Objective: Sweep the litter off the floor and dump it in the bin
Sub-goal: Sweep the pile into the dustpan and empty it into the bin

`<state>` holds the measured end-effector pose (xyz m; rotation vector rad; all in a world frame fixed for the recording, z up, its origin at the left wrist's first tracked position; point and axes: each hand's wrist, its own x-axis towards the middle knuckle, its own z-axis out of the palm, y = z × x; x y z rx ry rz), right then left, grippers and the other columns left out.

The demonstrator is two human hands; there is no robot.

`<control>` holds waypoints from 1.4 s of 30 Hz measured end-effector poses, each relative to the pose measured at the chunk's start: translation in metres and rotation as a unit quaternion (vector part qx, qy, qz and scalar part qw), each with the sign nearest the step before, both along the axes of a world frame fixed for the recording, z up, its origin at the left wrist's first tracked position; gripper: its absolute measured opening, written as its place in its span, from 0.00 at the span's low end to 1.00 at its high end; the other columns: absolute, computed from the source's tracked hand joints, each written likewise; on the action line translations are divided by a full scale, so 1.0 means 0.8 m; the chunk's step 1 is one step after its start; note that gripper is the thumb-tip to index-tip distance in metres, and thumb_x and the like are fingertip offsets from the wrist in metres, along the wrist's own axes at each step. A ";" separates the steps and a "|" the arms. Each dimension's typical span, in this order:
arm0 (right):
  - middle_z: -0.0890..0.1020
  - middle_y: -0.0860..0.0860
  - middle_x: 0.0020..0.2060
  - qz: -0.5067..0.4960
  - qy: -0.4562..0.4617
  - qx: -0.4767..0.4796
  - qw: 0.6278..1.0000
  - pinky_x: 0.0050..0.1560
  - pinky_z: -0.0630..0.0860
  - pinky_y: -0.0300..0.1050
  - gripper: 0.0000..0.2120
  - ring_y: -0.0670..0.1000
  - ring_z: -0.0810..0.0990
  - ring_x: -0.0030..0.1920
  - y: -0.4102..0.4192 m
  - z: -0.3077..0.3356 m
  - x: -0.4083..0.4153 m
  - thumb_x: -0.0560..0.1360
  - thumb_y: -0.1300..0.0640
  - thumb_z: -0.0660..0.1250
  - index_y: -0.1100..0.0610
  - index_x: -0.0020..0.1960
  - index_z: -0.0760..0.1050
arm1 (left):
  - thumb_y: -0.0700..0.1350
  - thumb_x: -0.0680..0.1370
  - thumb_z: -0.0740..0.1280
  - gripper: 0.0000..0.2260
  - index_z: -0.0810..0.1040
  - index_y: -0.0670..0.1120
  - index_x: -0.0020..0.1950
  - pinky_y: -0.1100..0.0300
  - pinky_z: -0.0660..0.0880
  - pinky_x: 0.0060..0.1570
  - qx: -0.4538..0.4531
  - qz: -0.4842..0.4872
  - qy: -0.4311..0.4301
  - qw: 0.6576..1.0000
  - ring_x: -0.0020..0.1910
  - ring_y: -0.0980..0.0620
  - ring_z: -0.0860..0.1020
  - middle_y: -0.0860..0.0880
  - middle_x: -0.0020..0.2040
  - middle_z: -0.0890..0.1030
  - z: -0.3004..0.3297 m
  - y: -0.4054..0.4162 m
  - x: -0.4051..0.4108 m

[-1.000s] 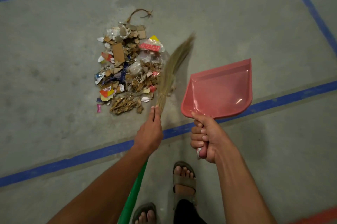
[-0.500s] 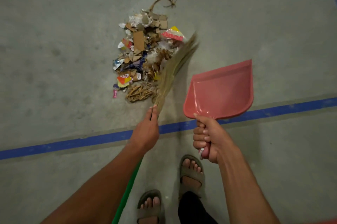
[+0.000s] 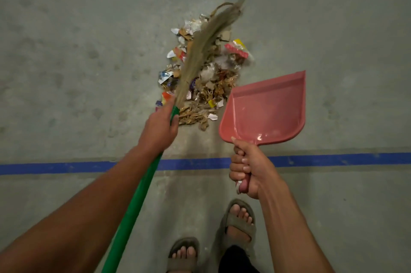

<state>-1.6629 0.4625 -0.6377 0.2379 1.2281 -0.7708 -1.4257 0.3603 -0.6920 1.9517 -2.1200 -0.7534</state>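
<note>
The broom (image 3: 206,50), gripped in the left hand (image 3: 159,130), has swung from the litter pile's (image 3: 209,77) right edge to lie across it, seemingly ready to sweep toward the pink dustpan (image 3: 266,108) that the right hand (image 3: 249,170) clasps just beside the heap.

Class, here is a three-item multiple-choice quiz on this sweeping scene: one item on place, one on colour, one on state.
1. The litter pile lies:
A. in the dustpan
B. on the floor beyond the blue line
C. on a table

2. The dustpan is:
A. pink
B. yellow
C. black

3. The right hand:
A. hangs idle
B. presses flat on the floor
C. grips the dustpan's handle

Answers:
1 B, the pile sits past the blue line.
2 A, its tray is pink.
3 C, fingers curl round the handle.
</note>
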 end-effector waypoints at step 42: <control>0.59 0.46 0.23 0.035 0.009 0.014 0.999 0.19 0.54 0.36 0.20 0.43 0.56 0.19 -0.052 -0.025 -0.004 0.80 0.52 0.68 0.51 0.32 0.65 | 0.39 0.76 0.67 0.23 0.69 0.44 0.70 0.43 0.78 0.56 0.147 0.066 -0.193 0.968 0.59 0.32 0.78 0.36 0.63 0.77 -0.088 -0.173 0.025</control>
